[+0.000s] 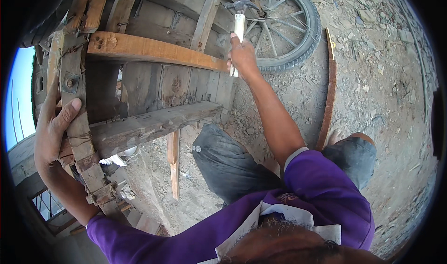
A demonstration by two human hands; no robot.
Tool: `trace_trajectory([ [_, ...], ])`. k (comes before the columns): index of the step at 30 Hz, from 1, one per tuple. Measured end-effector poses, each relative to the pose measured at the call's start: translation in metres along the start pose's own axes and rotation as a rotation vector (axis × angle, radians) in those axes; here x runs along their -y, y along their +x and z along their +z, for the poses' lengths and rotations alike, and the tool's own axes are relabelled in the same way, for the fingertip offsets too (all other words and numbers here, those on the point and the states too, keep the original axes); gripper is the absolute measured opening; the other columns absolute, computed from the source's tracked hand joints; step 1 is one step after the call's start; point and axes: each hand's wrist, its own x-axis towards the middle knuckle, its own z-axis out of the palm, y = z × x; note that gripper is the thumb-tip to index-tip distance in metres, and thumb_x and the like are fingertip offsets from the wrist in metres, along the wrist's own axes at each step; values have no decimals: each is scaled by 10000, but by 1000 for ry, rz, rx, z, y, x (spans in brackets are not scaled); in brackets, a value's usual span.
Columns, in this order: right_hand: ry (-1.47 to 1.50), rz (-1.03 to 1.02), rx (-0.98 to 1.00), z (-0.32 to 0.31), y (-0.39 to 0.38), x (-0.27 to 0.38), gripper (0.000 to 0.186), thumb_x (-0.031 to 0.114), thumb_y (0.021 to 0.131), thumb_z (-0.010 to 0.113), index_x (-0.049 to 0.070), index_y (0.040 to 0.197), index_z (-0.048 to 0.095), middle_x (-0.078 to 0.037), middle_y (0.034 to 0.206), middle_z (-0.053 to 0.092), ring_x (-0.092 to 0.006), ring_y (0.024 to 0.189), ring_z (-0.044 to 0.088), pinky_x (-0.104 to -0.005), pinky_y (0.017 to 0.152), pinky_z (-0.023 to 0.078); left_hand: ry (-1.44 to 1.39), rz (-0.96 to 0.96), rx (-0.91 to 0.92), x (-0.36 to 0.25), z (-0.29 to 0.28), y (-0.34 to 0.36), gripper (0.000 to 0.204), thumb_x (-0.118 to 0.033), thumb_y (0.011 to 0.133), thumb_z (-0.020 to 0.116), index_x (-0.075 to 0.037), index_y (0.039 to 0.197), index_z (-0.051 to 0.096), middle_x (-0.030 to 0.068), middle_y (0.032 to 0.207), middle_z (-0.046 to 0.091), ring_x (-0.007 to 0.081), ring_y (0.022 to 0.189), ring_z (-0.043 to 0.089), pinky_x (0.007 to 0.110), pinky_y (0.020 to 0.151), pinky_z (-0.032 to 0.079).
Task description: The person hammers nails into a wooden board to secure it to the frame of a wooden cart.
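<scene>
In my right hand [243,57] is a claw hammer [239,24] with a white handle, its dark metal head pointing away from me. Just left of that hand ends a lighter, orange-brown wooden plank [153,48], fitted across the weathered wooden frame [174,80]. My left hand [53,124] grips a worn wooden post [82,120] at the left side of the frame. Its thumb lies on the post's face, while the other fingers are partly hidden behind it. Near the thumb, a square metal plate with a bolt [70,82] is fixed to the post.
Beyond the hammer stands a spoked wheel [314,29] with a black tyre. A long narrow wooden strip [329,101] lies on the rubble-strewn ground [396,110] to the right. A grey weathered beam [153,126] crosses the frame nearer me, and a thin wood piece [174,164] is below it.
</scene>
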Motion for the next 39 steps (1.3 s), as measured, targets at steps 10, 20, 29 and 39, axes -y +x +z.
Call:
trace_trajectory([
  [10, 168, -77, -9, -9, -10, 21, 398, 392, 1043, 520, 17, 912, 501, -63, 618, 522, -157, 412, 514, -324, 387, 437, -87, -4, -25, 13, -4, -2, 958, -366, 861, 779, 36, 1566, 270, 289, 1440, 489, 306, 1226, 586, 352, 1032, 449],
  [20, -12, -112, -39, -4, -2, 4, 395, 348, 1051, 505, -34, 955, 477, -106, 612, 544, -217, 408, 565, -364, 404, 471, -21, 11, -23, -4, 1, -1, 929, -376, 876, 759, 51, 1554, 288, 253, 1426, 521, 310, 1246, 568, 369, 1075, 412],
  [29, 74, -8, 49, -3, -4, 17, 381, 387, 1046, 502, 20, 947, 478, -61, 624, 498, -166, 393, 493, -334, 387, 435, -27, -19, 53, 1, -3, 0, 922, -380, 890, 748, 41, 1562, 277, 251, 1388, 542, 270, 1206, 584, 354, 1047, 429],
  [39, -121, -108, 11, -8, 1, 9, 373, 396, 1046, 495, 39, 942, 469, -53, 624, 492, -158, 419, 497, -319, 383, 434, 30, -53, 2, 5, -2, 2, 963, -406, 862, 767, 47, 1558, 281, 272, 1415, 507, 287, 1253, 553, 363, 1067, 416],
])
